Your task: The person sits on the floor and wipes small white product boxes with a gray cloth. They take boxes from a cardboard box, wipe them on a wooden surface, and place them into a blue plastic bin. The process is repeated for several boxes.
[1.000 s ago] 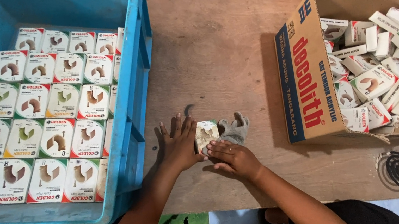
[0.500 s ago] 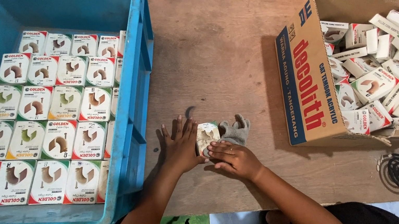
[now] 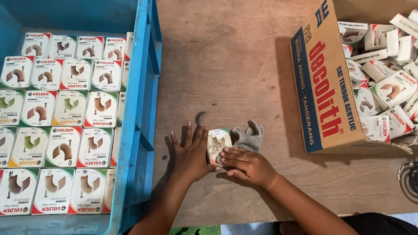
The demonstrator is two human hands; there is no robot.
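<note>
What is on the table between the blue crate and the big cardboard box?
In the head view, between the blue crate and the cardboard box, both hands press a small box on the table, with a grey glove beside it. Farther up, the table is bare.

A brown cardboard carton (image 3: pixel 326 89) with a blue side panel and red lettering stands open on the tabletop (image 3: pixel 241 35). Inside it, small white boxes (image 3: pixel 407 77) with red and green trim lie jumbled at all angles. Well to the left of the carton, a blue plastic crate (image 3: pixel 146 104) holds matching small boxes (image 3: pixel 49 119) packed face up in neat rows. Near the carton's lower left corner, one small white box (image 3: pixel 218 142) lies on the tabletop.
</note>
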